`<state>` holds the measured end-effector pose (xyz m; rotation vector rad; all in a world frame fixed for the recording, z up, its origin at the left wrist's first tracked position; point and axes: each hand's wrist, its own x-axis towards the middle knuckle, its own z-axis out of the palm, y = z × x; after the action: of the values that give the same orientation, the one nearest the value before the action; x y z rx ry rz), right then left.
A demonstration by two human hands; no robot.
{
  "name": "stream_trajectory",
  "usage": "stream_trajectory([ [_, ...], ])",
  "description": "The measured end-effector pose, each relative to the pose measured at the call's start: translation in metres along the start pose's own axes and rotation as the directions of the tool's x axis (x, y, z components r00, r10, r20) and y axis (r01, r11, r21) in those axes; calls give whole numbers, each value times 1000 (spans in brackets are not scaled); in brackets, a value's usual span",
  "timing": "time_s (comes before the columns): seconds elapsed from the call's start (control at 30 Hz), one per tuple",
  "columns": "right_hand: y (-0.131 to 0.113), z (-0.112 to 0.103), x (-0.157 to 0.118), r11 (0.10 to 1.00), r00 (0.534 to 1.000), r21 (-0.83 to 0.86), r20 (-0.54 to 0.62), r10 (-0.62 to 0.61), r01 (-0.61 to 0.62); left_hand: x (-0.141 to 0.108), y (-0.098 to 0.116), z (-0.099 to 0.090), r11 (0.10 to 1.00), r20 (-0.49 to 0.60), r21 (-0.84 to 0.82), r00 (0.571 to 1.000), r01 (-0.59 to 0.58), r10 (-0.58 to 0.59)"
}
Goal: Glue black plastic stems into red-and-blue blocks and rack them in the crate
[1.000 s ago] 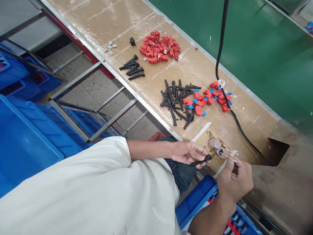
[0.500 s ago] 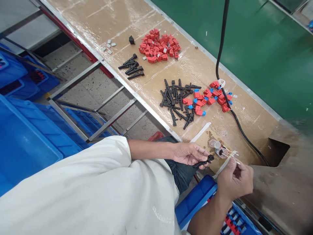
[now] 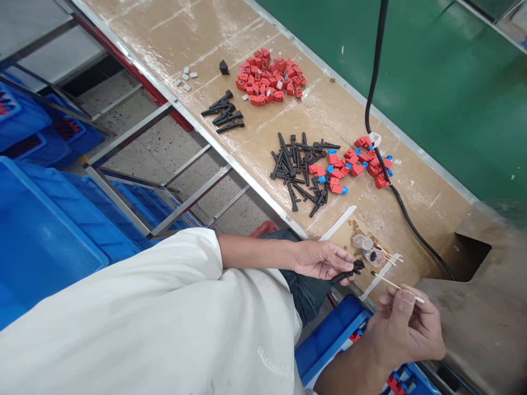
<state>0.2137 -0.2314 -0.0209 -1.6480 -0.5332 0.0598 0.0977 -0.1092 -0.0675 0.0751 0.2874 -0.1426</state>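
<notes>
My left hand (image 3: 325, 260) is closed around a black plastic piece (image 3: 358, 266), whose knobbed end sticks out past the fingertips. Between thumb and fingers, my right hand (image 3: 409, 323) pinches a cotton swab (image 3: 389, 281). The swab's dark tip points at the black piece, with a gap between them; its other tip is white. Just beyond the hands stand two small clear cups, a pale cup (image 3: 363, 243) and a cup with dark stains (image 3: 374, 257). More swabs (image 3: 389, 255) lie beside the cups on a spotted brown sheet (image 3: 348, 233).
Black sticks (image 3: 294, 164) lie in a loose pile beside red and blue pieces (image 3: 349, 164). Farther off are a red heap (image 3: 269, 77), several black sticks (image 3: 225, 114) and white squares (image 3: 186, 78). A black cable (image 3: 405, 216) crosses the table. Blue bins (image 3: 49, 214) stand left.
My right hand has drawn the swab out of the stained cup and back toward me, lower right. My left hand, still holding the black piece, has barely moved.
</notes>
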Motion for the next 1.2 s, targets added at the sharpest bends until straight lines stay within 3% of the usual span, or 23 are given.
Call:
stream_trajectory([
  [0.1,-4,4,-9,995,994,-35,58,-94,96,1,-1,-1,1000,7,-7,1000,0,0],
  [0.33,4,6,-12,991,992,-99,92,-86,95,-2,0,-2,1000,-2,2,1000,-16,16],
  [0.43,7,3,-13,967,975,-161,133,-176,197,-2,-1,-4,999,-19,37,999,-36,36],
  [0.5,8,-1,-13,910,928,-241,247,-280,338,-2,-1,-5,998,-41,53,998,-46,48],
  [0.6,8,-9,-9,761,803,-330,445,-396,558,-1,-2,-7,997,-66,61,996,-50,54],
  [0.67,7,-12,-6,696,742,-338,522,-421,633,-1,-2,-8,997,-61,56,997,-51,55],
  [0.73,5,-12,-5,679,712,-323,556,-428,660,-2,-2,-9,998,-43,44,998,-54,56],
  [0.8,2,-9,-6,726,743,-302,528,-413,618,-4,-2,-8,998,-27,36,998,-54,55],
  [0.9,-5,-2,-10,891,887,-204,323,-331,406,-6,-1,-6,998,-25,42,998,-57,58],
  [0.97,-7,0,-9,954,952,-108,161,-260,279,-8,0,-5,997,-29,49,998,-57,58],
  [1.07,-1,0,-1,958,977,-196,57,-204,211,-9,0,-3,997,-25,50,998,-54,55],
  [1.2,20,-2,13,815,960,-510,192,-206,277,-9,-2,-5,996,-4,49,997,-75,76],
])
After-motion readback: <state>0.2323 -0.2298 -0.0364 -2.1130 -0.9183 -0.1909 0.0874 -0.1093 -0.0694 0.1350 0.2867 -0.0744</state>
